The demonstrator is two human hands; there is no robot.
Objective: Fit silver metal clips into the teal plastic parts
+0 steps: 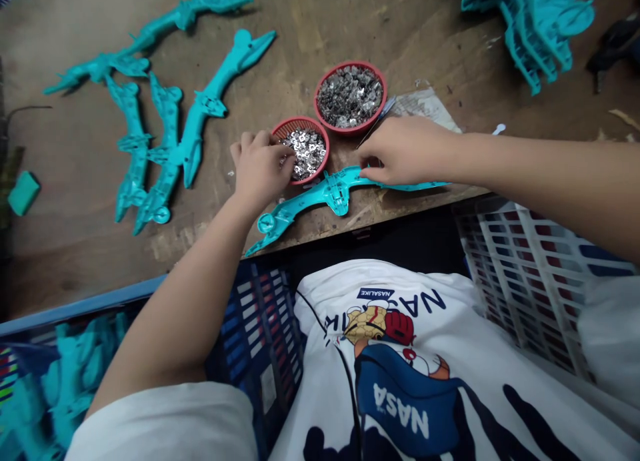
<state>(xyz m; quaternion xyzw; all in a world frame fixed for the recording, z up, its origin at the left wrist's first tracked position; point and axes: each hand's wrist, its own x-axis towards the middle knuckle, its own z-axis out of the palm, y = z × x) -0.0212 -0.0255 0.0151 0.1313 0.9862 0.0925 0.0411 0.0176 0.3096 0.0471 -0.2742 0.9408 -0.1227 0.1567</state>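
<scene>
My left hand [264, 164] reaches over the left rim of the smaller red basket [326, 155], which is filled with small shiny metal pieces [307, 147]. Its thumb and fingertips are drawn together at the pieces; whatever lies between them is too small to make out. Along the table's front edge lies a long teal plastic part [336, 193], with a round end to the left. My right hand [400, 151] rests on this part's right half, fingers curled and thumb pressed against it. Just behind that hand, a thin pointed tool [383, 116] leans by the larger red basket [384, 101].
More teal parts [203, 117] lie at the left, and a stack of them [537, 21] stands at the back right. A small teal block [23, 193] sits far left. Below the table edge are a blue crate [255, 314] and a white crate [520, 267].
</scene>
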